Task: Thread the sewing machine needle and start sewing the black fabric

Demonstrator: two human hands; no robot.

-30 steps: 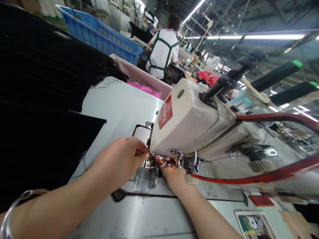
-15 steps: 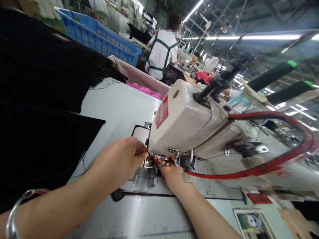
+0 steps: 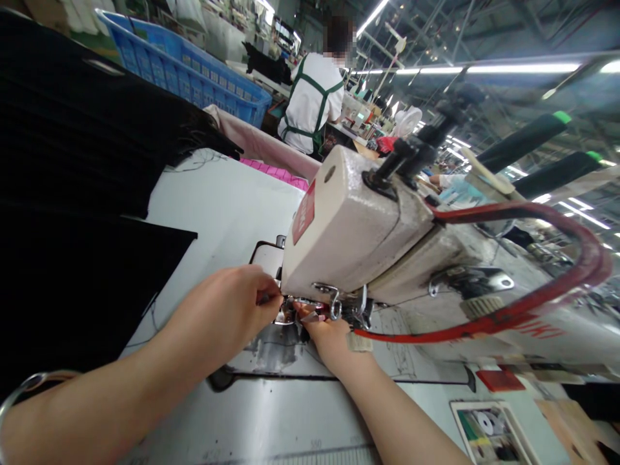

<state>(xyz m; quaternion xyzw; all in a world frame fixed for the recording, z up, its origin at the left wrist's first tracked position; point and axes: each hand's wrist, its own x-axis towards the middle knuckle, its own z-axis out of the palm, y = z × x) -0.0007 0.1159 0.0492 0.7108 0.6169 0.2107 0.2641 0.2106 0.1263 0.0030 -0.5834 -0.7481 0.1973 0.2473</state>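
Note:
A white sewing machine [image 3: 358, 219] with a red hose stands over the pale table, its head tilted in my view. My left hand [image 3: 242, 300] is closed in a pinch at the left side of the needle area; what lies between the fingertips is too small to make out. Under the machine head, my right hand [image 3: 329, 332] reaches in from the right, its fingertips by the presser foot and needle. Metal thread guides partly cover those fingers, and I cannot see whether they hold anything. The metal bed plate [image 3: 276, 345] lies just below both hands.
Black fabric pieces [image 3: 82, 271] are piled on the left of the table [image 3: 203, 187]. A blue plastic basket [image 3: 184, 71] stands behind them. Further back, a person [image 3: 314, 97] sits facing away. A small tray [image 3: 489, 429] with a white bobbin is at the lower right.
The view has shifted slightly, so the machine and table appear a little further left. Both hands stay at the needle area with nearly the same pose.

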